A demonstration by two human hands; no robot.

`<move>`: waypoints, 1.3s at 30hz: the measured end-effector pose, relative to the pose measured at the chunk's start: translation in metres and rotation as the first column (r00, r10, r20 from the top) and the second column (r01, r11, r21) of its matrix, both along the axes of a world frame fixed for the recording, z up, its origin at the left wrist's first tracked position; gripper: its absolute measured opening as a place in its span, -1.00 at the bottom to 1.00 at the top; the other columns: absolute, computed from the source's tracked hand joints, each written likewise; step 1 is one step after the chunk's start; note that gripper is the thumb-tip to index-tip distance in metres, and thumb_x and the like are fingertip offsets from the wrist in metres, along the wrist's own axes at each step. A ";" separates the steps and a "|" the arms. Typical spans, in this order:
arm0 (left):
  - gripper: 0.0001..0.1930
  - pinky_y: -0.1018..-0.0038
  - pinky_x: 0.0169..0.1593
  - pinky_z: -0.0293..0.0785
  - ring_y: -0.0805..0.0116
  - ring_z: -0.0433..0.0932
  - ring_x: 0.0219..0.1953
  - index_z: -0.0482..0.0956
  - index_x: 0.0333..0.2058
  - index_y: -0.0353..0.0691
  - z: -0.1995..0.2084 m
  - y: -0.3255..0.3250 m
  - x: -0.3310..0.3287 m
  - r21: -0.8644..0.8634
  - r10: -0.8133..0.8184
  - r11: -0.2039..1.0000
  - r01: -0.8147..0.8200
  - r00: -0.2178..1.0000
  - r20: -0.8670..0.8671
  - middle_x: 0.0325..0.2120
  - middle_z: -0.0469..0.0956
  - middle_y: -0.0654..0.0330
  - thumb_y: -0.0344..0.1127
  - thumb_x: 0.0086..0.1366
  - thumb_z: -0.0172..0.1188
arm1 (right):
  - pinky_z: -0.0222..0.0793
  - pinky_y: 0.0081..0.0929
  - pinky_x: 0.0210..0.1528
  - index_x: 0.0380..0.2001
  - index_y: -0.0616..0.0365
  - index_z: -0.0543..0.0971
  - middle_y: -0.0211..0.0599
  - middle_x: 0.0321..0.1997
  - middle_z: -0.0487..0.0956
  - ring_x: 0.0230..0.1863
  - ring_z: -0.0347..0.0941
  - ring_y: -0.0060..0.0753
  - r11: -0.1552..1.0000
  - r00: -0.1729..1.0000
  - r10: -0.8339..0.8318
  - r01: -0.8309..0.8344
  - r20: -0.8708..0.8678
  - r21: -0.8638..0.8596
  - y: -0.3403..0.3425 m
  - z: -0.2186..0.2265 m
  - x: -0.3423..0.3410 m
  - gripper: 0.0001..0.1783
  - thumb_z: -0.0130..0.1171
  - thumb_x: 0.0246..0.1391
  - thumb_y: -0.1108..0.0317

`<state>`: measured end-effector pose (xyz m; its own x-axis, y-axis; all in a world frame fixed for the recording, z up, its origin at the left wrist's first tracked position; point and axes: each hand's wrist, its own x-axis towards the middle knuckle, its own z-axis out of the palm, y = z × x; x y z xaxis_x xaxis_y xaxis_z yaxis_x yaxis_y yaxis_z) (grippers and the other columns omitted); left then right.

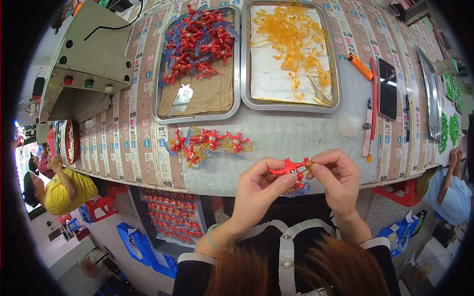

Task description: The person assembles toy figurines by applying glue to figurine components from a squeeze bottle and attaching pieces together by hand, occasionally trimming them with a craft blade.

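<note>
A busy workroom spreads out around a long desk [136,140] with printed paper on top; a person in yellow [74,190] sits off to the left and one in light blue [452,195] off to the right. Toward the far edge stand two metal trays: the left tray [197,118] carries a heap of red and blue figures [197,44], the right tray [291,105] a tangle of amber pieces [291,29]. Nearer the front edge, left of the hands, lies a small cluster of figures [212,140] in red, amber and blue.

The red figure [285,170] is held up at the middle of the desk's front edge, between the two hands. Its long axis runs roughly left to right, nearly along that edge, and its right end meets the right hand [340,178]. The left hand [252,192] has its fingers closed round the body, thumb across the near side; the right thumb and forefinger are pinched narrow on a small amber piece [308,165] right at that end — whether it is seated, I cannot tell.

The figure looks glossy and many-limbed, with small dark and white marks; a translucent blue part [298,190] shows below it, toward the wearer.
</note>
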<state>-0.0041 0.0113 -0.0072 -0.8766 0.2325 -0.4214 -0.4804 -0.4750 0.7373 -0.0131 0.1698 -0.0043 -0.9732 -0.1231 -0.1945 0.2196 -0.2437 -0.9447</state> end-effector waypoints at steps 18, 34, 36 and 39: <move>-0.84 0.44 -0.14 0.36 0.36 0.44 -0.22 0.28 -0.25 -0.27 -0.012 -0.005 -0.005 0.262 0.081 0.956 -0.132 0.977 0.199 -0.31 0.44 0.08 -0.46 0.16 -0.07 | 0.19 -0.52 -0.14 -0.22 0.29 0.34 -0.18 -0.15 0.34 -0.17 0.28 -0.39 0.475 0.859 -0.266 0.511 -0.437 0.717 0.063 -0.063 -0.025 -0.61 0.13 -0.22 0.51; -0.82 0.57 -0.22 0.34 0.50 0.42 -0.31 0.27 -0.32 -0.30 -0.015 0.002 0.002 -0.079 0.303 0.948 -0.309 0.950 -0.079 -0.38 0.42 0.16 -0.55 0.09 0.03 | 0.21 -0.55 -0.32 -0.32 0.21 0.31 -0.22 -0.34 0.33 -0.35 0.27 -0.40 0.861 0.803 -0.026 0.320 -0.595 0.395 0.025 0.007 0.015 -0.50 0.31 -0.36 0.33; -0.80 0.64 -0.25 0.32 0.55 0.40 -0.33 0.27 -0.33 -0.30 -0.012 0.003 0.003 -0.082 0.316 0.942 -0.326 0.942 -0.112 -0.39 0.41 0.19 -0.57 0.07 0.05 | 0.20 -0.56 -0.38 -0.32 0.21 0.31 -0.23 -0.37 0.32 -0.40 0.27 -0.41 0.851 0.762 0.011 0.333 -0.648 0.406 0.023 0.008 0.014 -0.48 0.33 -0.37 0.29; -0.80 0.65 -0.26 0.32 0.56 0.39 -0.34 0.27 -0.33 -0.32 -0.010 0.003 0.003 -0.145 0.304 0.933 -0.328 0.938 -0.163 -0.41 0.40 0.20 -0.58 0.06 0.06 | 0.19 -0.58 -0.47 -0.30 0.20 0.32 -0.25 -0.40 0.31 -0.49 0.27 -0.43 0.840 0.715 0.066 0.337 -0.696 0.425 0.022 0.008 0.014 -0.44 0.36 -0.39 0.26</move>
<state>-0.0007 0.0142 -0.0171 -0.9445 -0.1299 -0.3017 -0.2151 -0.4494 0.8670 0.0008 0.1916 0.0040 -0.8561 -0.0628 0.5129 -0.5043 0.3178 -0.8029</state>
